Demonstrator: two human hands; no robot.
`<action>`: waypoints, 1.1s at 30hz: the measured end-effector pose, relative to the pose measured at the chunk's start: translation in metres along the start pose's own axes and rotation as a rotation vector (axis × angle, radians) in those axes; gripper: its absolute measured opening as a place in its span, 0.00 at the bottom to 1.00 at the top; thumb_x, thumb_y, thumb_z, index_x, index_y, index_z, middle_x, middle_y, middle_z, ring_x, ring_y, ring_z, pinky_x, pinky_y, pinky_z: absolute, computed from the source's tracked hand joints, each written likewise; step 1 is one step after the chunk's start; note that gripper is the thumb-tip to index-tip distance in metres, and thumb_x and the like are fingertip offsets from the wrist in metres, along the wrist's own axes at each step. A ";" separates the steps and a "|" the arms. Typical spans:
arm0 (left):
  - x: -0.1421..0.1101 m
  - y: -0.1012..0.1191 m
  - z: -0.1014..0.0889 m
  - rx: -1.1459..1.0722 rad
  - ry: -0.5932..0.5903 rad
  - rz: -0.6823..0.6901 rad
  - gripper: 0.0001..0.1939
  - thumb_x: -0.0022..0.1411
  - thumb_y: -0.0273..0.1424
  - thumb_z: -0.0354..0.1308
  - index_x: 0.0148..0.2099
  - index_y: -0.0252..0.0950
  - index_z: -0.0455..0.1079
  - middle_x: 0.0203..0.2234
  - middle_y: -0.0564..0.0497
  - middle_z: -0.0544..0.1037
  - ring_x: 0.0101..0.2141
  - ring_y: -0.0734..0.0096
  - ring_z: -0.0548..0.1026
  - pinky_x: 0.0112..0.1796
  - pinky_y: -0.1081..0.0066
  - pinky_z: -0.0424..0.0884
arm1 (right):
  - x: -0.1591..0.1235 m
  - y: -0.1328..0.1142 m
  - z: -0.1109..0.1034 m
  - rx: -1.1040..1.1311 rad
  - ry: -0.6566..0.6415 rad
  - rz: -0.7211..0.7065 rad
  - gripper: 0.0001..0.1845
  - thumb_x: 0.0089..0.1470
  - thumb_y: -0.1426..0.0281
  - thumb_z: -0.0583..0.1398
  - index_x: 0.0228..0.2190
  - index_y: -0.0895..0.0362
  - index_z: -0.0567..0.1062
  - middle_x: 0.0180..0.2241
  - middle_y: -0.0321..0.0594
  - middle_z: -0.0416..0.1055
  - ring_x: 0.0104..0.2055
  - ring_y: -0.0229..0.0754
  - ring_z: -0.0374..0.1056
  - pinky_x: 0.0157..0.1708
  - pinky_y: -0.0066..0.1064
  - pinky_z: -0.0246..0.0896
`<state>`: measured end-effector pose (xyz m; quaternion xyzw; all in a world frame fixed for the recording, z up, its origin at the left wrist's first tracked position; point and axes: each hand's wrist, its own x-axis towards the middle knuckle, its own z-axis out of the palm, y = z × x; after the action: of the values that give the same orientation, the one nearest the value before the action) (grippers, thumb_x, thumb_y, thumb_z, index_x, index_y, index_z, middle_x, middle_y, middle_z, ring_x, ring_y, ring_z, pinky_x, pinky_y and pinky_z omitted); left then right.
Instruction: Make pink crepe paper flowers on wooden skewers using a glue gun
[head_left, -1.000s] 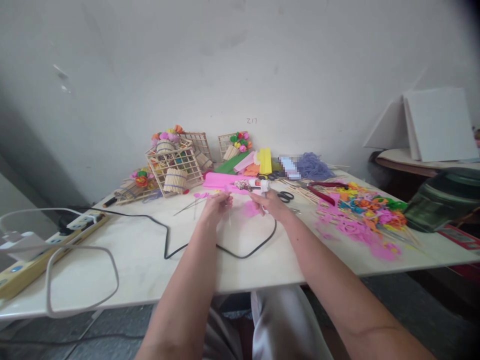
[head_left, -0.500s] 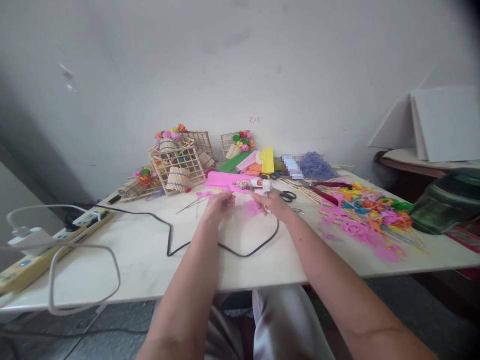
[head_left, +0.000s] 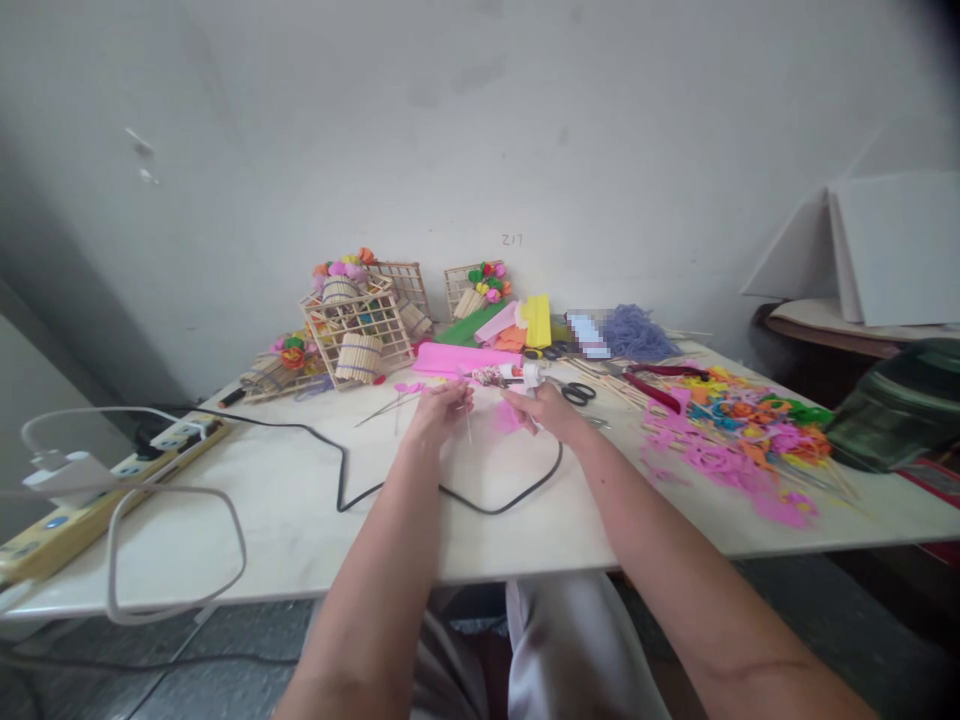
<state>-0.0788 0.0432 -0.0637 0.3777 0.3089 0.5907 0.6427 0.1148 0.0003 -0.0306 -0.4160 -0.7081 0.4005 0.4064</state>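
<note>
My right hand [head_left: 541,408] is closed around the handle of a white glue gun [head_left: 532,374], whose patterned nozzle end points left. A black cord [head_left: 499,511] runs below it in a loop over the table. My left hand [head_left: 444,408] pinches a thin pale stick [head_left: 469,428] that hangs below the fingers; its upper end is too small to make out. The nozzle end lies close to the left fingertips, and whether they touch cannot be told. Behind both hands lies a folded pink crepe paper sheet [head_left: 465,358]. Black-handled scissors [head_left: 579,394] rest right of my right hand.
Stick baskets [head_left: 360,335] with paper flowers stand at the back left. A power strip [head_left: 112,500] with white cables lies left. Red-handled pliers [head_left: 654,390], purple yarn [head_left: 637,333] and colourful paper scraps [head_left: 739,430] cover the right, beside a green jar [head_left: 900,405].
The view has shifted slightly. My hands keep nearly the same place, and the thin stick below my left fingers shows more clearly.
</note>
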 end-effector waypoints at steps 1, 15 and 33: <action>0.000 0.000 0.000 0.001 0.006 -0.005 0.04 0.47 0.21 0.59 0.30 0.27 0.69 0.22 0.49 0.73 0.21 0.79 0.71 0.25 0.77 0.70 | -0.001 -0.001 0.000 -0.006 0.000 0.001 0.22 0.45 0.56 0.56 0.14 0.59 0.64 0.12 0.33 0.61 0.12 0.31 0.57 0.16 0.25 0.52; 0.001 -0.001 0.000 0.003 0.018 -0.020 0.03 0.47 0.21 0.58 0.29 0.28 0.69 0.22 0.49 0.74 0.20 0.79 0.71 0.24 0.77 0.70 | -0.001 -0.002 0.003 -0.034 0.000 0.011 0.21 0.45 0.57 0.57 0.13 0.59 0.64 0.09 0.32 0.59 0.12 0.31 0.56 0.16 0.25 0.52; 0.002 -0.001 0.000 0.019 0.056 0.045 0.06 0.44 0.23 0.61 0.29 0.27 0.70 0.22 0.48 0.74 0.20 0.79 0.70 0.26 0.76 0.69 | -0.001 -0.003 0.001 -0.029 0.023 0.041 0.21 0.44 0.56 0.57 0.13 0.59 0.64 0.09 0.33 0.60 0.12 0.31 0.55 0.16 0.25 0.53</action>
<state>-0.0780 0.0448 -0.0645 0.3739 0.3240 0.6122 0.6168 0.1130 -0.0019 -0.0288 -0.4409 -0.7003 0.3938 0.4001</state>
